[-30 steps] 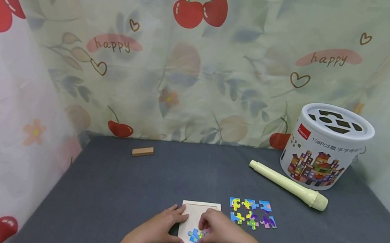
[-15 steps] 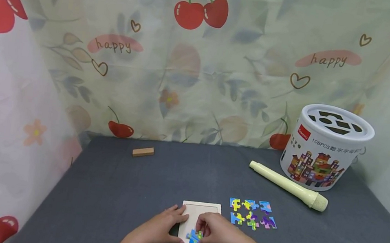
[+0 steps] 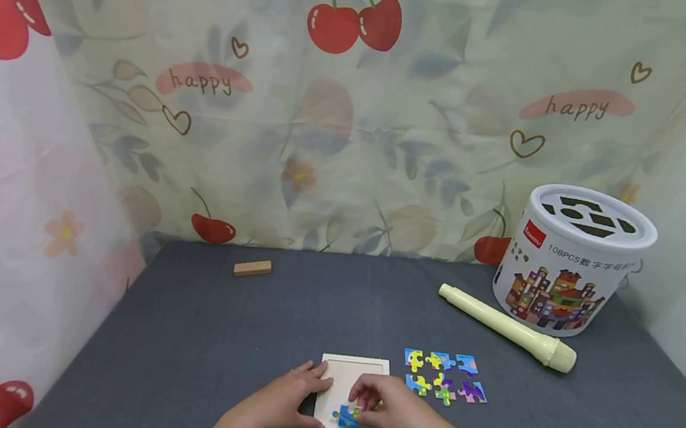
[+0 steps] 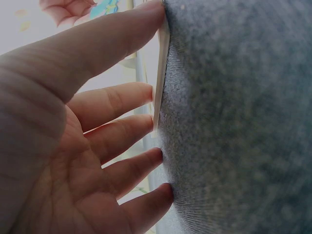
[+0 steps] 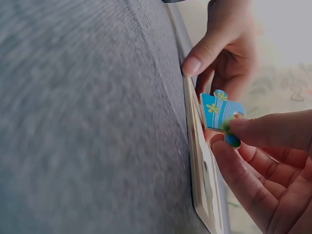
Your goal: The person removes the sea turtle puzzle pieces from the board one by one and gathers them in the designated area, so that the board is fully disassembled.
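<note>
A blue cardboard puzzle piece (image 5: 220, 113) is pinched by the right hand (image 3: 396, 415) over the pale wooden puzzle tray (image 3: 354, 376). The tray's edge is steadied by the left hand (image 3: 273, 407), fingers (image 4: 127, 99) straight and spread on the grey tabletop (image 3: 222, 343).

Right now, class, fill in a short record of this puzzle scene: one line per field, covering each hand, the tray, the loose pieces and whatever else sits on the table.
left hand: left hand rests on the left edge of the puzzle tray, fingers straight
right hand: right hand pinches a blue puzzle piece over the tray's near left corner
loose pieces: six loose pieces in two rows, right of the tray
far right: white tub, cream toy microphone in front
far left: wooden block
surface: grey table
</note>
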Motion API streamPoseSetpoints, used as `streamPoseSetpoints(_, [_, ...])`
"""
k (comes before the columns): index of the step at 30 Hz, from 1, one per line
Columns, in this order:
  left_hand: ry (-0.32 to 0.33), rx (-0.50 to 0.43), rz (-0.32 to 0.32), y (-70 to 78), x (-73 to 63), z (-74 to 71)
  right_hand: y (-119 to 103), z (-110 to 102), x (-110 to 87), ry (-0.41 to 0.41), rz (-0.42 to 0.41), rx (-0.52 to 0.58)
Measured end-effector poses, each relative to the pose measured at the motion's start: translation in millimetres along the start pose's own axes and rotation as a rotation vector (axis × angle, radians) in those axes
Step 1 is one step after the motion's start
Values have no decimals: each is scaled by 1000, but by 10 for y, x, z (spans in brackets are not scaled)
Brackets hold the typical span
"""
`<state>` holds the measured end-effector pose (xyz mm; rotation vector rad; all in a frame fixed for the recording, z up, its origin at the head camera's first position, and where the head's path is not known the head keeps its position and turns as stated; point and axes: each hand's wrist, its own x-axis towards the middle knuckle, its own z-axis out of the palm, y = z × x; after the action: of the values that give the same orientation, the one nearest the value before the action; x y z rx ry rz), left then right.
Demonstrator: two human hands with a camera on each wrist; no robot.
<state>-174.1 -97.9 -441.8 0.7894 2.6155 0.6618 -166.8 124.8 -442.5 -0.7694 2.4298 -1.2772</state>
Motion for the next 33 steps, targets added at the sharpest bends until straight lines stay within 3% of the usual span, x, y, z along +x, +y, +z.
streamPoseSetpoints(10, [-11,1,-17,10,7,3,91,-142,-147,22,30,5])
streamPoseSetpoints(25, [-32,-3,-58,14,37,8,301,-385,-454,20,46,203])
streamPoseSetpoints(33, [-36,-15,-61,10,41,11,392,-488,-583,48,67,244])
